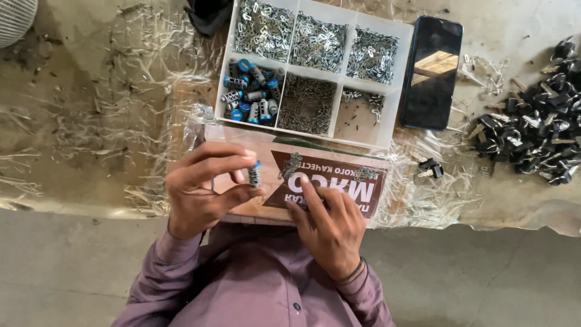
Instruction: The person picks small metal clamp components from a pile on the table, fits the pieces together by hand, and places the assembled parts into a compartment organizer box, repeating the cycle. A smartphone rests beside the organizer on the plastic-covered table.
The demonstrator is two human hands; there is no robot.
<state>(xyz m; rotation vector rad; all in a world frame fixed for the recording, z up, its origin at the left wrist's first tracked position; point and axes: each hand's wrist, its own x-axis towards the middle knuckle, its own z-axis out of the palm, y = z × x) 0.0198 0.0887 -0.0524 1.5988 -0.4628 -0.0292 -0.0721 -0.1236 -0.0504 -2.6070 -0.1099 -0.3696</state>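
Left hand [200, 191] fingers [227, 162] pinch a small blue-capped lock cylinder [255, 174] upright; right hand [327, 221] fingers [305, 188], released, press tiny metal parts on the cardboard [254, 142]. Beyond the fingertips sits the compartment tray [396, 85]. A steady pinch seems best.

The left hand [203, 188] is covering the lower end of the small metal cylinder [255, 175] it is pinching, so only the blue-capped top is showing. Just right of that grip, the right hand [327, 224] is hiding part of the cardboard sheet [242, 203] and whatever its fingertips are pressing (too small to tell). Beyond the grip, the tray [393, 97] is holding tiny metal pieces that are blurring into grey masses. Far right of it, the picture's edge is cutting off the pile of black keys [538, 130]. A white ribbed object [15, 18] is running off the top left corner.
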